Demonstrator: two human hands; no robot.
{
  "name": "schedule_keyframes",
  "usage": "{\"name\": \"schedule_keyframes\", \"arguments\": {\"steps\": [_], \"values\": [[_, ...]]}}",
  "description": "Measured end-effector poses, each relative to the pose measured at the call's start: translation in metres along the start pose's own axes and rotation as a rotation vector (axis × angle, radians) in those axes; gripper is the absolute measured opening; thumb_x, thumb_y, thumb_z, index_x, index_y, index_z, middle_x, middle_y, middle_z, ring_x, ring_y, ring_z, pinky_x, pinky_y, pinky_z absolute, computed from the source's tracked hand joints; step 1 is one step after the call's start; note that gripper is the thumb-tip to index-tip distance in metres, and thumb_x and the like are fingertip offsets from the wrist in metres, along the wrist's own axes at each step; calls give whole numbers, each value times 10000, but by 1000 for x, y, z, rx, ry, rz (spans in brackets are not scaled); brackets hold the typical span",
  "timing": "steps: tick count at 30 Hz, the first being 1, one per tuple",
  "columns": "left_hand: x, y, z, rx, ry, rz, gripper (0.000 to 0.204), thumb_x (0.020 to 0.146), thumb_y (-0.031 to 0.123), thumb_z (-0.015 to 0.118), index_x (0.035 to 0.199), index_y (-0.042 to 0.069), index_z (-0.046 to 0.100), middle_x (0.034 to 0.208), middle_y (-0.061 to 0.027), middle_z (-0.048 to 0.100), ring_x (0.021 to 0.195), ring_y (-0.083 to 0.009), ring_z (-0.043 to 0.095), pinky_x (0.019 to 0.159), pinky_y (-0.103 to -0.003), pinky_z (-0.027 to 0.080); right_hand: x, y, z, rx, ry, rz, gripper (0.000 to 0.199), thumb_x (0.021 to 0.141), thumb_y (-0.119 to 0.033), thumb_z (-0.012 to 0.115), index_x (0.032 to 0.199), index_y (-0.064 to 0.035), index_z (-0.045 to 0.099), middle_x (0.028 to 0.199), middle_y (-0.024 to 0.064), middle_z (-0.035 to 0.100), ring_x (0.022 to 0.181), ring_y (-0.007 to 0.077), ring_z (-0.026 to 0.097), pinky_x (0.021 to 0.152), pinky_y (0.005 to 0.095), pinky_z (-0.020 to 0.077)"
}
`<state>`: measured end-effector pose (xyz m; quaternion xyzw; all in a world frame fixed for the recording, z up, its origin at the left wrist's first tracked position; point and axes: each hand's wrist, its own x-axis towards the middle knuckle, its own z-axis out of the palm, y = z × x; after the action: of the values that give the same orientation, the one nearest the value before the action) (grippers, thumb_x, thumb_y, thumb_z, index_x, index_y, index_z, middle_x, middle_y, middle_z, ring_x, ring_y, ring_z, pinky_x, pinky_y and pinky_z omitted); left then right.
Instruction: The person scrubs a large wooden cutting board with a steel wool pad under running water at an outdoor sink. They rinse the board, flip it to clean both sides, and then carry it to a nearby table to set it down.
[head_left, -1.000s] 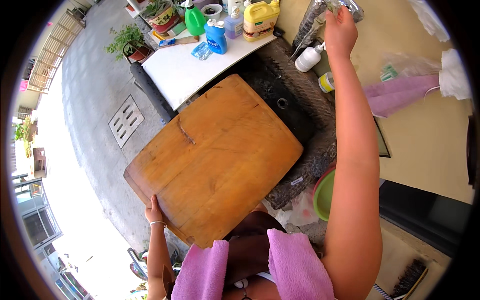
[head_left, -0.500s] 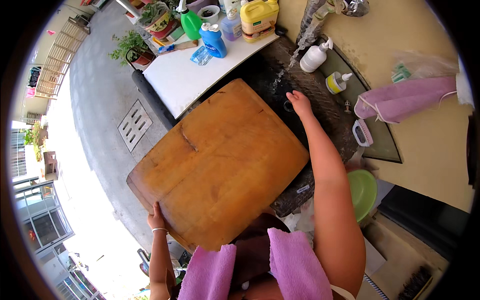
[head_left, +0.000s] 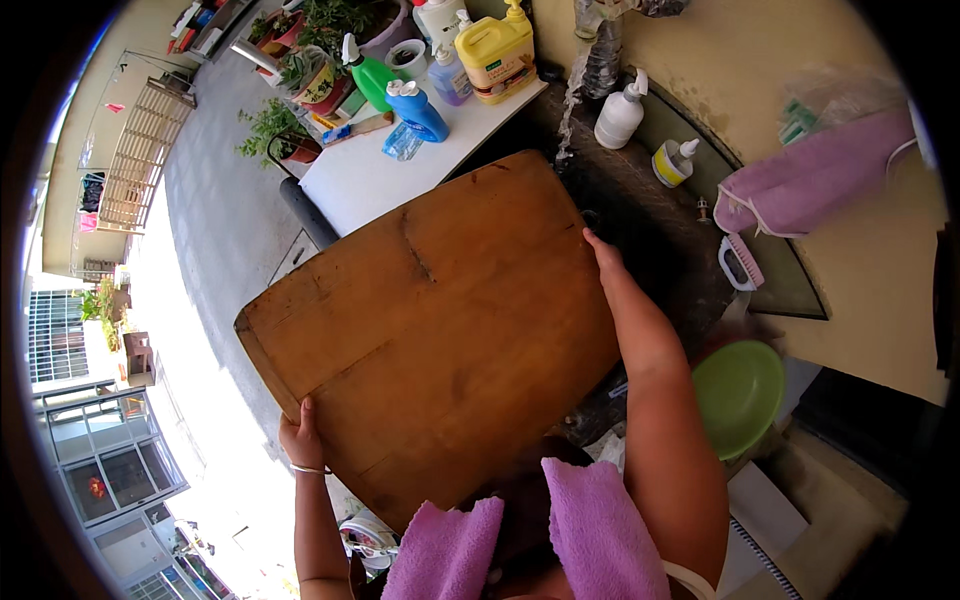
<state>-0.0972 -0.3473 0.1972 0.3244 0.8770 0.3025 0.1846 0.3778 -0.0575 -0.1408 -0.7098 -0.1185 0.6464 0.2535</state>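
Observation:
A large brown wooden board with dark cracks lies tilted across the middle of the view, in front of my body. My left hand grips its lower left edge, thumb on the top face. At the right edge my right hand holds the board, its thumb along the rim and the other fingers hidden beneath. Just beyond the far right corner a stream of water falls from a wrapped pipe into a dark sink.
A white panel at the far left bears a green spray bottle, a blue bottle and a yellow jug. On the right are a white pump bottle, a scrub brush, a pink cloth and a green basin.
My right hand has come back from above the sink onto the board's right edge. The board has tilted and looks darker. The view has shifted slightly.

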Motion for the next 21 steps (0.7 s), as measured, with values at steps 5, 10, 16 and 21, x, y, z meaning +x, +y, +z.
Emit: {"name": "schedule_keyframes", "arguments": {"steps": [5, 10, 16, 21], "values": [[42, 88, -19, -129, -166, 218, 344, 930, 266, 651, 1087, -36, 600, 987, -64, 652, 885, -118, 563, 806, -251, 452, 4, -18, -25, 275, 51, 16, 735, 816, -554, 689, 1285, -2, 565, 1318, 132, 562, 1185, 265, 530, 993, 389, 400], [56, 185, -30, -337, -330, 379, 370, 936, 232, 636, 1179, -36, 559, 1068, -72, 636, 953, -124, 558, 860, -254, 439, -39, -29, -19, 547, -26, -25, 693, 864, -517, 659, 1342, -34, 522, 1402, 105, 501, 1266, 268, 470, 1061, 392, 352], [110, 245, -37, -274, -464, 585, 296, 927, 234, 651, 1061, -19, 575, 911, -12, 618, 828, -78, 523, 756, -229, 426, -103, -41, 14, 780, 54, 24, 692, 868, -530, 649, 1368, -74, 504, 1470, 90, 417, 1308, 285, 420, 1079, 434, 334], [149, 286, -22, -276, -570, 577, 326, 921, 272, 659, 1021, -30, 585, 868, -19, 611, 767, -64, 511, 679, -220, 426, -129, -14, 12, 890, 139, 10, 680, 867, -524, 654, 1385, -114, 493, 1478, 87, 401, 1314, 294, 411, 1082, 459, 335]]}}
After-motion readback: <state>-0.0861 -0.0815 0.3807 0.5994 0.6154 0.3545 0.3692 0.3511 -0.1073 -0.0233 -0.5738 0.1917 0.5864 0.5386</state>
